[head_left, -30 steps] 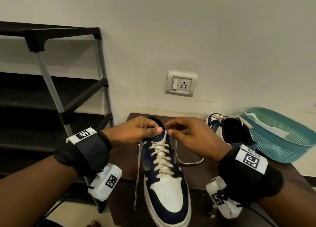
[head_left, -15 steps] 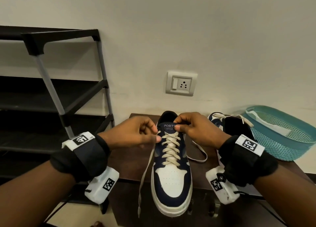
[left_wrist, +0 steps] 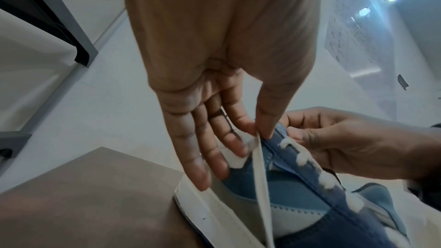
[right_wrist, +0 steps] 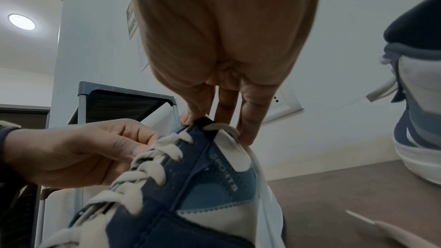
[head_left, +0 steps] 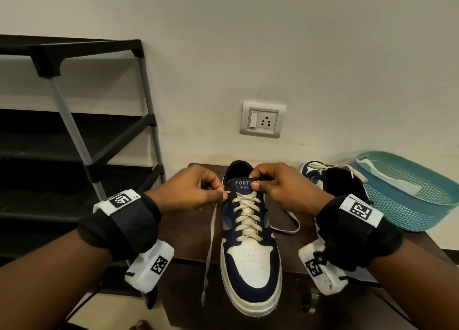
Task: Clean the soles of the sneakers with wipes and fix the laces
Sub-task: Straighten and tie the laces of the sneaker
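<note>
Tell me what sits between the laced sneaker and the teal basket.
The second sneaker stands between the laced sneaker and the teal basket, seen in the head view.

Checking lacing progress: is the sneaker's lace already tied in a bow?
No: the left hand pinches one loose lace end hanging beside the sneaker.

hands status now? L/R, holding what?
Left hand: pinching the loose lace end.
Right hand: pinching the sneaker at its tongue.

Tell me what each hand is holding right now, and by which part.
The left hand pinches the sneaker's loose lace near the top eyelet. The right hand pinches the tongue of the sneaker at its top edge.
</note>
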A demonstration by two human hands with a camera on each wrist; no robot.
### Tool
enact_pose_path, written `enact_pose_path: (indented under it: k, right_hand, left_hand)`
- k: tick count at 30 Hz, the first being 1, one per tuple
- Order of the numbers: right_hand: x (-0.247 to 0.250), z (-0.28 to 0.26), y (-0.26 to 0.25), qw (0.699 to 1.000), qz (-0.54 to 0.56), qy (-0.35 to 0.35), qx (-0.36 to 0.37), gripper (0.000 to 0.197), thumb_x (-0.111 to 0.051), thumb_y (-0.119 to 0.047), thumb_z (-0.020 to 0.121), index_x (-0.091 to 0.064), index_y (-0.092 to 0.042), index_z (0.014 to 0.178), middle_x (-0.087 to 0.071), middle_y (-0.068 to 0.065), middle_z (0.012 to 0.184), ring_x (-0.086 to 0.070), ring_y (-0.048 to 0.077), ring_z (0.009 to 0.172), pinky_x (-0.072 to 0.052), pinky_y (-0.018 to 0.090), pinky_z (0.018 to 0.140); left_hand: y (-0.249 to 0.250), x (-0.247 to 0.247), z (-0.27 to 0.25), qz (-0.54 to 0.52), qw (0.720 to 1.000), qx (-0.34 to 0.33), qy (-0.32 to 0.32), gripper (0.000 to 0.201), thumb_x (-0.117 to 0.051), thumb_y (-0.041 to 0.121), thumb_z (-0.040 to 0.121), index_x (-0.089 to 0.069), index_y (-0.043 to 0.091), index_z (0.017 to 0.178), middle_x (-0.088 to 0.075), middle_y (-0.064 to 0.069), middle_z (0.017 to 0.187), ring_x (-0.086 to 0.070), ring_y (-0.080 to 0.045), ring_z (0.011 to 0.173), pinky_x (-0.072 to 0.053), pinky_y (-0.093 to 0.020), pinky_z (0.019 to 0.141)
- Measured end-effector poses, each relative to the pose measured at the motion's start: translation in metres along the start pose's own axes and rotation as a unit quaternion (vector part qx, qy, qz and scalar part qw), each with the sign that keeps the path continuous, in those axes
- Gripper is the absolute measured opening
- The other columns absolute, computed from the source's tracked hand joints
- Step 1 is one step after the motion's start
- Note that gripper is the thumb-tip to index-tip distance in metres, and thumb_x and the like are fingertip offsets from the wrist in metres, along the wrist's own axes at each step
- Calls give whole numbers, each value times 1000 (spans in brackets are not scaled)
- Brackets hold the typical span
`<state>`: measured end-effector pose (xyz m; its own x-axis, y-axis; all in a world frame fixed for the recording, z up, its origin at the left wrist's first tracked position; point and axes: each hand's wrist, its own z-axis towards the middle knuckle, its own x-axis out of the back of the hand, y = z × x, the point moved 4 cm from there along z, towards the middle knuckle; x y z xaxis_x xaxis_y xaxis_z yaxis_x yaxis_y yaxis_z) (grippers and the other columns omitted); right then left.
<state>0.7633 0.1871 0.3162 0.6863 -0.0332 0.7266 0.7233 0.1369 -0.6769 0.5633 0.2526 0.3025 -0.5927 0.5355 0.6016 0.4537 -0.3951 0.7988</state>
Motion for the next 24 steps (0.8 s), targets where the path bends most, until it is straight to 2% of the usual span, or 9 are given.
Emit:
enact_pose_path:
  k: [3, 6, 10, 12, 14, 18, 20, 22, 24]
  right_hand:
    - [-1, 1, -1, 1000, -19, -2, -8, 8, -60, -16, 99, -68, -15, 99, -70, 0, 94, -64, 17, 93, -49, 28, 80]
    - [-1, 1, 0, 1000, -19, 2, -12, 8, -60, -17, 98, -68, -16, 98, -70, 0, 93, -64, 18, 92, -50, 31, 82]
    - [4, -4, 1, 999, 41, 15, -4, 11, -61, -15, 97, -72, -17, 102, -73, 1, 96, -67, 13, 89, -54, 31, 84]
    - [8, -7, 5, 992, 116, 25, -36, 20, -53, -7, 100, -70, -13, 110, -71, 7, 101, -65, 15, 87, -55, 34, 83]
    - [8, -9, 13, 980, 175, 31, -92, 28, -44, 3, 99, -66, -8, 111, -66, 14, 100, -61, 20, 87, -55, 39, 78]
    - [3, -13, 25, 983, 139, 19, -116, 23, -52, 6, 94, -64, -11, 105, -64, 11, 91, -60, 23, 81, -51, 28, 61]
    - [4, -15, 26, 988, 114, 28, -104, 19, -58, 1, 92, -65, -13, 103, -69, 11, 87, -65, 24, 79, -55, 28, 65]
    - [7, -14, 23, 989, 110, 59, -85, 18, -59, -4, 93, -69, -17, 101, -74, 8, 92, -71, 24, 85, -60, 33, 81]
    - [11, -13, 15, 990, 95, 89, -49, 19, -60, -10, 94, -72, -22, 102, -75, -4, 96, -71, 12, 91, -59, 33, 89]
  left_hand:
    - [3, 5, -2, -14, 1000, 14, -11, 13, -72, 16, 93, -72, 3, 93, -77, -9, 86, -71, -10, 67, -57, -25, 61]
    - [4, 7, -3, -13, 999, 28, -25, 13, -69, 14, 96, -71, 1, 96, -77, -3, 82, -70, -7, 67, -54, -21, 60]
    - [3, 4, -4, -40, 998, 34, -23, 11, -65, 12, 98, -66, 2, 95, -78, -13, 89, -76, -29, 85, -54, -22, 57]
    - [4, 4, -5, -53, 998, 38, -25, 9, -64, 10, 98, -64, 2, 94, -78, -15, 87, -76, -28, 80, -52, -20, 54]
    - [6, 3, -7, -67, 997, 39, -23, 7, -65, 8, 97, -62, 1, 96, -76, -17, 83, -75, -26, 74, -53, -22, 54]
    - [10, 5, -3, -53, 998, 17, 19, 21, -73, 22, 93, -63, 10, 106, -75, -10, 79, -73, -23, 72, -57, -31, 62]
    - [12, 9, 5, 9, 998, -26, 63, 17, -74, 29, 91, -67, 18, 103, -74, -5, 79, -70, -12, 70, -55, -29, 66]
    - [13, 10, 11, 30, 995, -37, 86, 10, -73, 30, 93, -71, 23, 99, -73, -2, 81, -65, -7, 67, -55, -32, 64]
    - [9, 9, 17, 20, 997, -19, 76, 7, -70, 28, 95, -73, 22, 98, -73, -3, 85, -65, -11, 67, -60, -39, 63]
